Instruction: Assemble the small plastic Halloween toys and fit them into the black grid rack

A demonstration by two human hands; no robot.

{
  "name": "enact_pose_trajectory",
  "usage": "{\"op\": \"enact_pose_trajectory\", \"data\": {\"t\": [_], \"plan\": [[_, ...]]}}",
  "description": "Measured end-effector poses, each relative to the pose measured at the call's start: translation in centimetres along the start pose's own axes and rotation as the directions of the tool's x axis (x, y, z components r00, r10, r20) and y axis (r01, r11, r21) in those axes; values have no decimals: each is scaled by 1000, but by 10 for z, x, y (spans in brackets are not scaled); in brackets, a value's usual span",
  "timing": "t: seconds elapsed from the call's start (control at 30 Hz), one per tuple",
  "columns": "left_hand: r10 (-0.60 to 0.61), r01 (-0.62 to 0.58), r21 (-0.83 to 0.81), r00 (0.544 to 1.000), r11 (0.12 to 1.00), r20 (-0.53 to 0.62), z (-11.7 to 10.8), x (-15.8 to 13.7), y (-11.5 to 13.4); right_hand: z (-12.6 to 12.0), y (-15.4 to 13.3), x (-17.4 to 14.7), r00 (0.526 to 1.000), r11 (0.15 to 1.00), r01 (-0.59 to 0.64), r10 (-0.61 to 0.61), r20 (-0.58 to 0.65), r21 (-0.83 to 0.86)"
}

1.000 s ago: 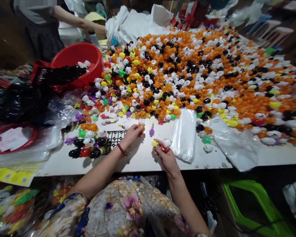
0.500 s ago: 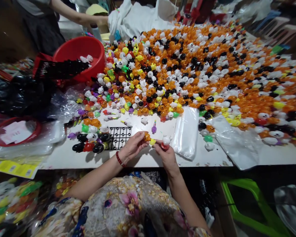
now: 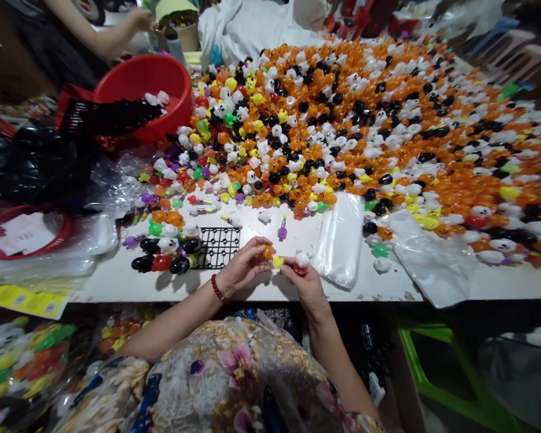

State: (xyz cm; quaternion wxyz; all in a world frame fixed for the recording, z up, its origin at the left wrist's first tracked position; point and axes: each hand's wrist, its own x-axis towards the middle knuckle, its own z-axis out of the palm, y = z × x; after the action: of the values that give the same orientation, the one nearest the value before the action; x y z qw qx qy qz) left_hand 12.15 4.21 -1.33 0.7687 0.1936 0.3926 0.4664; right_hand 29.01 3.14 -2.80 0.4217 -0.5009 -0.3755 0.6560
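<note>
My left hand [image 3: 242,267] pinches a small orange pumpkin toy [image 3: 267,251] above the near edge of the white table [image 3: 117,278]. My right hand [image 3: 304,282] holds a white ghost toy [image 3: 303,259] with a red piece under it, and a yellow piece [image 3: 278,261] at its fingertips. The two hands meet, the orange toy touching the yellow piece. A black plastic grid tray [image 3: 219,247] lies just left of my left hand, beside a short row of black, red and white toys [image 3: 165,261].
A huge heap of orange, white and black toys [image 3: 365,120] covers the table beyond. Clear plastic bags [image 3: 341,239] lie right of my hands. A red basin [image 3: 146,90] and black bag stand at the left, where another person's arm [image 3: 103,33] reaches. A green stool [image 3: 451,373] is lower right.
My left hand drew back from the table surface with the orange toy and came to my right hand. The other person's arm pulled back to the left.
</note>
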Motion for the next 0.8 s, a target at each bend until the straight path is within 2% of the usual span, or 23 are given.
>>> {"op": "enact_pose_trajectory", "data": {"t": [0.13, 0.23, 0.3, 0.4, 0.53, 0.7, 0.8], "plan": [[85, -85, 263, 996, 961, 13, -4, -1, 0, 0, -3, -2, 997, 999, -32, 34, 74, -28], [185, -218, 488, 976, 845, 116, -6, -3, 0, -1, -2, -3, 994, 999, -27, 32, 109, -41], [232, -291, 563, 957, 773, 176, -6, -5, 1, -2, 1, -2, 995, 999, -16, 19, 100, -35], [289, -337, 608, 940, 719, 180, -6, -5, 0, -4, 6, 0, 997, 1000, 24, -23, 72, -8], [338, -340, 659, 931, 671, 137, -5, -4, -6, -3, 8, 0, 998, 998, 59, -59, 37, 6], [358, -282, 641, 934, 714, 12, -4, -3, -15, -1, 9, -1, 996, 996, 72, -70, 53, -44], [334, -242, 666, 942, 706, -11, -4, -5, -12, -2, 8, -2, 993, 992, 83, -74, 90, -96]]}}
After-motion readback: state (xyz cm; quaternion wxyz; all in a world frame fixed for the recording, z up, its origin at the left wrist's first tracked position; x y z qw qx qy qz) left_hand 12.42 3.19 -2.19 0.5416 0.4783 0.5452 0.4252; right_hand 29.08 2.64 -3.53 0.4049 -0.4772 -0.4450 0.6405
